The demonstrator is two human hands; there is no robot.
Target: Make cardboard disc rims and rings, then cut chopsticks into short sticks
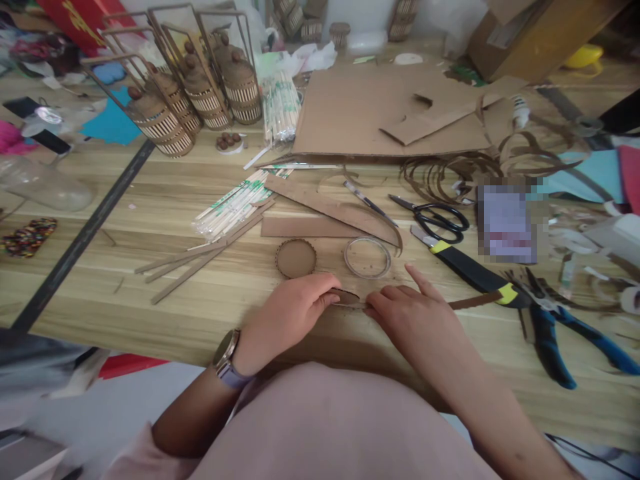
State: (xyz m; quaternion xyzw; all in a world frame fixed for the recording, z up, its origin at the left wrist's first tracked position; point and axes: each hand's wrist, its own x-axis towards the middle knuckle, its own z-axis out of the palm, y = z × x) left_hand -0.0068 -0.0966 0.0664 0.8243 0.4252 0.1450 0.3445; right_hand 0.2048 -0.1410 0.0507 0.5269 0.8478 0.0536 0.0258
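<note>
Left fingers point(329, 283) pinch the disc point(346, 295) at its left edge; right fingers point(375, 302) close on the strip point(475, 302), its tail running out rightward. Light card, looks like: disc stiffish, strip bendy, both likely to crease, so grip rims gently. Just beyond, the ring point(367, 275).

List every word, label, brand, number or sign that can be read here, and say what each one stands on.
No text can be read with certainty.
Red item, upper left: gold marking, too blurred to read.
Nearer bunch of wrapped sticks: green print, too small to read.
Farther bunch of wrapped sticks: green print, too blurred to read.
Pixelated rectangle, right: masked, unreadable.
</note>
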